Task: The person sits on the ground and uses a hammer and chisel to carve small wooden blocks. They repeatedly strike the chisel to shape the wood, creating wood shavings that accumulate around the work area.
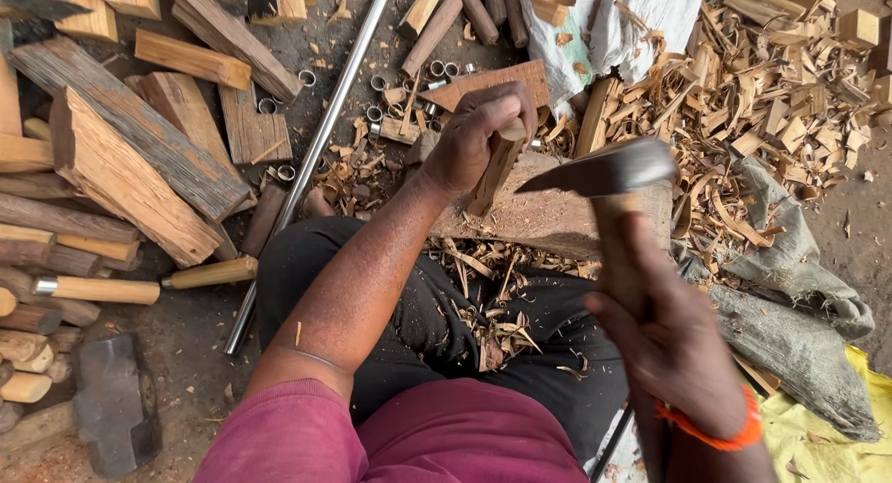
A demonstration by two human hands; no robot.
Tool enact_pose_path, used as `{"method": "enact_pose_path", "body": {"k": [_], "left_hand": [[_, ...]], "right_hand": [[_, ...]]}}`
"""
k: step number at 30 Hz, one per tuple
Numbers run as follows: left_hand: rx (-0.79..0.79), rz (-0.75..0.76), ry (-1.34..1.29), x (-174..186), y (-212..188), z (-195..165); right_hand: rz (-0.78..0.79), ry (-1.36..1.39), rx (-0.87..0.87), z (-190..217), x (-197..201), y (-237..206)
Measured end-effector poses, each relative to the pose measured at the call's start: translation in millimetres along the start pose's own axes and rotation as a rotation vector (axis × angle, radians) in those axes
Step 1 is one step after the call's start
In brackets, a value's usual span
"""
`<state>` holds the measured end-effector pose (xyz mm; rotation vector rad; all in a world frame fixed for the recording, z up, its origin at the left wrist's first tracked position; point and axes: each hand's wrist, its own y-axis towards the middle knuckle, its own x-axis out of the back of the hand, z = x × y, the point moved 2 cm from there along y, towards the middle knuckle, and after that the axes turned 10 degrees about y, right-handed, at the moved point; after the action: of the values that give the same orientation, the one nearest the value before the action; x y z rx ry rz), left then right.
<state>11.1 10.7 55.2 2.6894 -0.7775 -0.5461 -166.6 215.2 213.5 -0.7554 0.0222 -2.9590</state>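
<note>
Left hand (pixel 474 135) grips a short wooden peg (pixel 492 172) upright on the chopping block (pixel 557 218); right hand (pixel 674 339) is closed around a hatchet (pixel 609 172).

The blurred blade sits just right of the peg. Wood shavings (pixel 743 102) lie right, split billets (pixel 130 158) left, a steel pipe (pixel 316 149) and metal rings (pixel 390 102) beyond, grey sacking (pixel 790 325) beside.

rough wooden stick (pixel 493 172), dull metal blade (pixel 599 172), glossy steel pipe (pixel 321 139)
</note>
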Motion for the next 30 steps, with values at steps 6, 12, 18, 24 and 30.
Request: {"method": "enact_pose_path", "body": {"k": [6, 12, 18, 24, 30], "left_hand": [[0.026, -0.015, -0.054, 3.4, 4.8, 4.3], [0.027, -0.061, -0.031, 2.0, 8.8, 9.1], [-0.016, -0.043, -0.023, 1.9, 9.4, 19.6], [0.015, -0.072, -0.008, 5.3, 9.4, 18.2], [-0.071, -0.085, 0.053, 4.8, 13.7, 20.7]], "right_hand": [[-0.133, 0.343, 0.218, 67.6, 12.7, -1.5], [0.049, -0.121, 0.182, 0.2, -9.4, 16.6], [-0.191, 0.053, -0.217, 106.4, 20.8, 7.6], [-0.004, 0.354, 0.091, 67.5, -20.5, 34.9], [0.017, 0.025, 0.171, -25.4, 7.3, -10.6]]}}
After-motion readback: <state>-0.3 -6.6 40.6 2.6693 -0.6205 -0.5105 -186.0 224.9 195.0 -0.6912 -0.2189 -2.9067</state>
